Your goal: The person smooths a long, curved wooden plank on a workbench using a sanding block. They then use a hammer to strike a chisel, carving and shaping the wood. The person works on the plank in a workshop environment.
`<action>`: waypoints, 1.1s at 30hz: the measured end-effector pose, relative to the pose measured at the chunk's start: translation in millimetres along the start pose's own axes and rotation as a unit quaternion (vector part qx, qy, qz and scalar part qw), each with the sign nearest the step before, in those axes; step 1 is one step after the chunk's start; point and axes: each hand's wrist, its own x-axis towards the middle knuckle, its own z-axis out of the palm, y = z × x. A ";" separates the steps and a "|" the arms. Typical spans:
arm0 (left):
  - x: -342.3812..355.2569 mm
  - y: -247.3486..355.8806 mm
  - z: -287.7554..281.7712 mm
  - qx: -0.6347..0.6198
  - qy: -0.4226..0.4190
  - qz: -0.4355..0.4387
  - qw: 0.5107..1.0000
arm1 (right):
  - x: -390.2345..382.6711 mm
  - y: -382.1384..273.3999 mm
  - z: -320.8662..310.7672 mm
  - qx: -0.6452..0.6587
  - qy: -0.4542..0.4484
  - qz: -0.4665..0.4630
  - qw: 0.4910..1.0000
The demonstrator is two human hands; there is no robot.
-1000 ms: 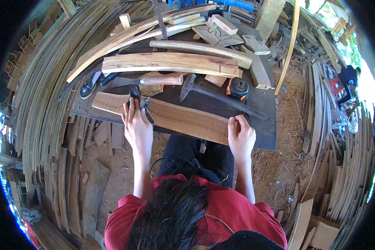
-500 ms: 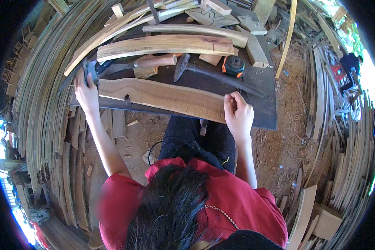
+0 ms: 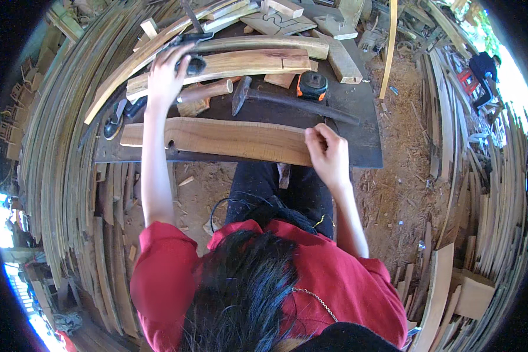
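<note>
A long, curved wooden board [image 3: 234, 138] with a dark knot hole lies along the near edge of the dark workbench [image 3: 366, 144]. My right hand [image 3: 330, 154] pinches its right end, fingers curled. Farther off, my left hand [image 3: 167, 79] is raised over the left part of the curved beams, closed around a dark metal tool [image 3: 195, 64] with a rounded black part. The fingers hide much of that tool, so its exact kind is unclear. Below and left of that hand lies another black-handled tool [image 3: 115, 120], beside the board's left end.
A hammer [image 3: 299, 104], a wooden-handled tool [image 3: 208, 90] and an orange-black tape measure [image 3: 312, 86] lie behind the board. Curved beams [image 3: 234, 66] stretch across the bench's far side. Stacked planks flank me left and right. A person [image 3: 483, 73] is at the far right.
My left hand has moved from beside the board's left end, up and rightward over the beams, with a dark tool in it. My right hand stays on the board's right end.
</note>
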 end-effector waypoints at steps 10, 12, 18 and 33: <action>-57.8 46.7 11.3 -0.027 -0.100 -0.027 0.994 | 52.5 8.7 5.5 -0.252 0.007 -0.166 0.953; -59.2 47.1 18.3 -0.022 -0.084 -0.042 0.995 | 56.6 10.7 9.8 -0.272 -0.051 -0.137 0.951; -66.0 39.4 26.2 0.007 -0.055 -0.026 0.998 | 62.7 3.4 13.1 -0.378 -0.128 -0.135 0.907; -63.5 31.4 30.7 0.033 0.003 -0.036 0.999 | 41.6 -5.5 -37.3 -0.396 -0.100 -0.165 0.897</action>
